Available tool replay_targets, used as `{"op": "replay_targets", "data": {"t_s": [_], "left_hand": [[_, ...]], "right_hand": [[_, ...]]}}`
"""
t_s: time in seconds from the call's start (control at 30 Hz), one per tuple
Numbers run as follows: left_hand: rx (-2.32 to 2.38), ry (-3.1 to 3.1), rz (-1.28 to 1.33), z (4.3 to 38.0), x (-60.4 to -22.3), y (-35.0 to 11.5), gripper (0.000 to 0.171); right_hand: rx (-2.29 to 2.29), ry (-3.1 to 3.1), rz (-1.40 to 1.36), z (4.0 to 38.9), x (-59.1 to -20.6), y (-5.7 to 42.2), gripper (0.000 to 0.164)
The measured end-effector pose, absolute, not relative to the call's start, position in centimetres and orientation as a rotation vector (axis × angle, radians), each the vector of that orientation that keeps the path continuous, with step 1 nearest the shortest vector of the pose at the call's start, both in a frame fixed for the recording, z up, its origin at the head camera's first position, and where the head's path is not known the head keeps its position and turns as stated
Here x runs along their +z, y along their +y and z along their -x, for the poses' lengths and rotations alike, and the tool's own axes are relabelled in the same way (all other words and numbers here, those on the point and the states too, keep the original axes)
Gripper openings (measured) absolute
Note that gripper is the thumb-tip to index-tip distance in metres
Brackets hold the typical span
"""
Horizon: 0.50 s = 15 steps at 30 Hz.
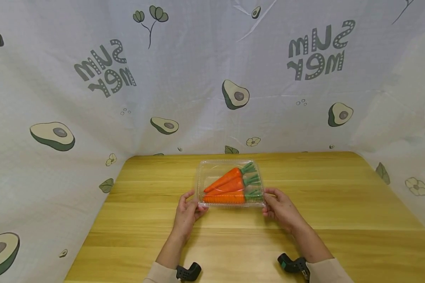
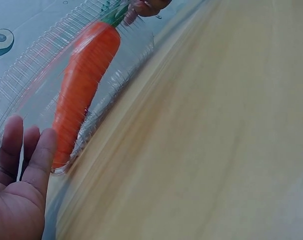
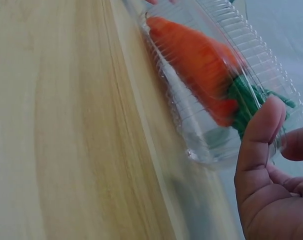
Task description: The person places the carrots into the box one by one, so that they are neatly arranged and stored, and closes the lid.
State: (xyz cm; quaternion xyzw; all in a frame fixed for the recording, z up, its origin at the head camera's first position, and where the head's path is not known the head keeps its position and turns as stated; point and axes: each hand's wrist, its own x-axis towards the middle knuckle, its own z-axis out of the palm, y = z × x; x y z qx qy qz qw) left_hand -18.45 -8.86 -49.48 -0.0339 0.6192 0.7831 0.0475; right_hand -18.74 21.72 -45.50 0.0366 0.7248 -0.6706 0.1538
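Observation:
A clear plastic clamshell box is held between both hands over the middle of the wooden table. Through its lid show three orange carrots with green tops; the front carrot lies along the near side, green ends to the right. My left hand grips the near left corner, its fingers against the end wall in the left wrist view. At the near right corner, my right hand pinches the rim between thumb and fingers. The box appears tilted, its ribbed edge facing up in the right wrist view.
The wooden table runs back to a white curtain printed with avocados and mirrored lettering, which also hangs at both sides. Black wrist cameras sit by the sleeves.

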Motion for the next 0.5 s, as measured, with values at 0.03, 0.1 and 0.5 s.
{"op": "replay_targets", "data": {"t_s": [0.03,0.1,0.5], "left_hand": [[2.397,1.877,0.106,18.5,-49.5,-8.9,0.045],[2.411,1.857,0.121,18.5,-49.6,-8.9,0.04],[2.403,1.864,0.154,18.6,-49.8,-9.0,0.029]], "right_hand": [[-1.93,2.063,-0.093,18.7,-45.5,21.8,0.048],[-1.94,2.035,-0.065,18.7,-45.5,22.0,0.05],[-1.957,1.947,0.069,18.7,-45.5,22.9,0.06]]}}
